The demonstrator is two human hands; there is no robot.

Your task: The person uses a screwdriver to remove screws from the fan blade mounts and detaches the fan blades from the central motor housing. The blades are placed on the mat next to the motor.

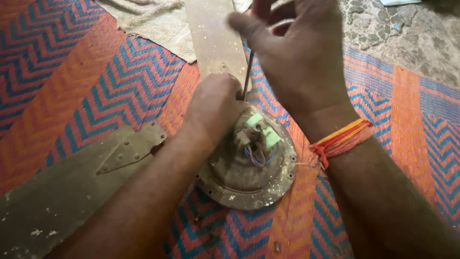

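An old, dirty ceiling fan motor housing [249,177] lies on a woven mat, with a pale green terminal block and blue and red wires [261,139] at its centre. My left hand [213,103] is closed against the far edge of the housing, where a fan blade [215,38] joins it. My right hand [292,52] is raised above and grips the top of a screwdriver [247,74] whose thin metal shaft points down beside my left hand. Its tip is hidden. An orange and red thread is tied around my right wrist.
A second dusty fan blade [72,192] with a metal bracket stretches to the lower left. The mat [96,81] has orange, blue and red zigzag stripes. A pale cloth [148,21] lies at the top, and rough stone floor [402,33] at the top right.
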